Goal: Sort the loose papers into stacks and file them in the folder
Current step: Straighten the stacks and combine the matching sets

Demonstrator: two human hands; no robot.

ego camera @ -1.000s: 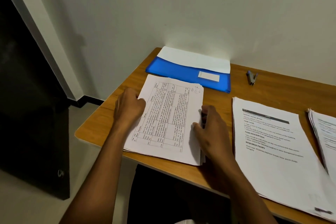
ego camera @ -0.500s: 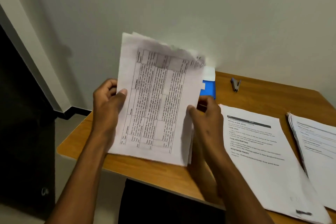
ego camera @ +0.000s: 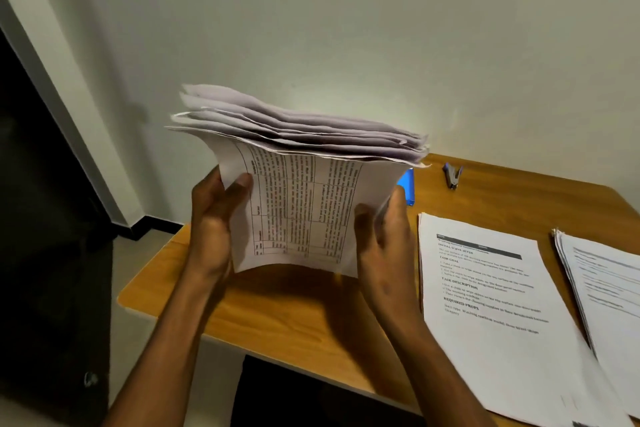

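I hold a thick stack of printed papers point(ego camera: 304, 204) upright above the wooden desk point(ego camera: 284, 315), its bottom edge clear of the top. The front sheet shows a table of text, and the upper ends of the sheets fan out and droop away from me. My left hand point(ego camera: 213, 225) grips the stack's left edge, my right hand point(ego camera: 384, 236) grips its right edge. Only a corner of the blue folder point(ego camera: 408, 185) shows behind the stack. A second paper stack point(ego camera: 495, 315) lies flat to the right, and a third stack point(ego camera: 609, 295) lies at the right edge.
A small metal staple remover point(ego camera: 452, 175) lies at the back of the desk near the wall. A dark door point(ego camera: 41, 218) stands to the left of the desk, and a dark chair point(ego camera: 311, 395) sits under the desk's front edge.
The stack lay flat on the desk under both hands a second ago. I have lifted it and stood it upright, and its top sheets now fan and bend backward, covering most of the folder.
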